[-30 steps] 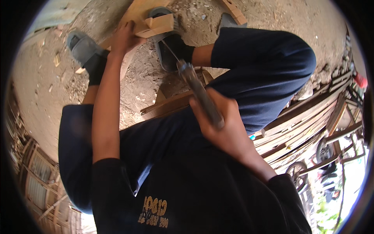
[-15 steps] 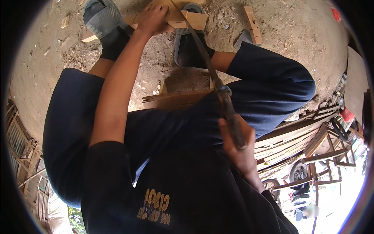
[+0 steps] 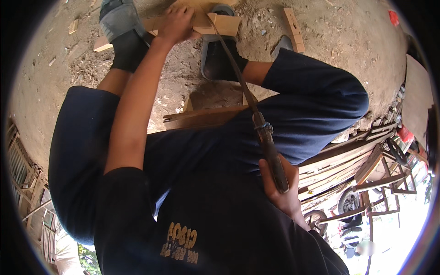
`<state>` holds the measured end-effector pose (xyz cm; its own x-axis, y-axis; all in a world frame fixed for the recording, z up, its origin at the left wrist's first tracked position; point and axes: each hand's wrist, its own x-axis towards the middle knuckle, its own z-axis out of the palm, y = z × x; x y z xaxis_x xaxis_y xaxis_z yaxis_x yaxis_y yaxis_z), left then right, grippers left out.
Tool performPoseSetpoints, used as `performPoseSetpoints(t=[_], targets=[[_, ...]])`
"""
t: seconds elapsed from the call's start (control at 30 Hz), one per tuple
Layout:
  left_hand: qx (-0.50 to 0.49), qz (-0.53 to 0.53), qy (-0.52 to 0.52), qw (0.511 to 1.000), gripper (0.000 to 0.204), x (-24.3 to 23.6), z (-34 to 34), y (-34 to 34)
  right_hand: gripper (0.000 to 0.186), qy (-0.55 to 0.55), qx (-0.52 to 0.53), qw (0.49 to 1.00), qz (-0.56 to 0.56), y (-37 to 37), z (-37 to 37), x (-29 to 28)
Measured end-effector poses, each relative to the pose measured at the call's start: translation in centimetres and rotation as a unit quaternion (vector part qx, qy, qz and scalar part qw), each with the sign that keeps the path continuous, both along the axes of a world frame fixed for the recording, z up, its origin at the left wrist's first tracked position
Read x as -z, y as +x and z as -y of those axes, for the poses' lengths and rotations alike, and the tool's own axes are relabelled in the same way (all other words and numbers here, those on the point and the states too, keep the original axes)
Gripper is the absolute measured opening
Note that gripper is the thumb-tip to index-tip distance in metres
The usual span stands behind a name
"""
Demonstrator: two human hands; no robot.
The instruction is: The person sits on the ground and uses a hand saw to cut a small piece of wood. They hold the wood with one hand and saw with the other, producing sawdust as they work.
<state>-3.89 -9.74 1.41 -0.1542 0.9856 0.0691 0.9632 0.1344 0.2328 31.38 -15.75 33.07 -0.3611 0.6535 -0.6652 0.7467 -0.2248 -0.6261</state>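
My right hand (image 3: pixel 285 183) is wrapped round the dark handle of a long, narrow handsaw (image 3: pixel 251 101). Its blade slants up and away to a pale wooden board (image 3: pixel 227 25) near the top edge, where its far end meets the wood. Bent fingers of my left hand (image 3: pixel 176 25) press onto the board just left of the blade; the fingertips are partly hidden. My right foot in a grey sandal (image 3: pixel 211 59) is beside and partly beneath the board. The other sandal (image 3: pixel 120 23) rests to the left.
A low wooden plank seat (image 3: pixel 201 120) is under me. Several small wooden blocks (image 3: pixel 293 30) lie in a row on the dirt floor at the right, with wood scraps about. Stacked planks (image 3: pixel 334 160), a wooden frame and a wheel (image 3: pixel 349 201) stand at the lower right.
My right hand has drawn the handsaw back toward my body, so its handle sits lower. My left hand stays on the board, with only a slight shift.
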Motion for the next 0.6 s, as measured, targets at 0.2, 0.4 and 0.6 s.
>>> performPoseSetpoints(t=[0.2, 0.4, 0.6], targets=[[-0.001, 0.020, -0.081, 0.996, 0.067, -1.6, -0.4, 0.6, 0.014, 0.026, -0.003, 0.997, -0.068, -2.4, -2.5, 5.6], [0.000, 0.016, -0.081, 0.997, 0.067, -1.6, -0.5, 0.0, 0.010, 0.046, -0.008, 0.998, -0.049, 0.3, -1.4, 2.0], [0.008, 0.031, -0.115, 0.993, 0.063, -1.8, -1.0, 0.2, 0.012, 0.089, -0.028, 0.986, -0.136, -4.9, -4.7, 9.8]])
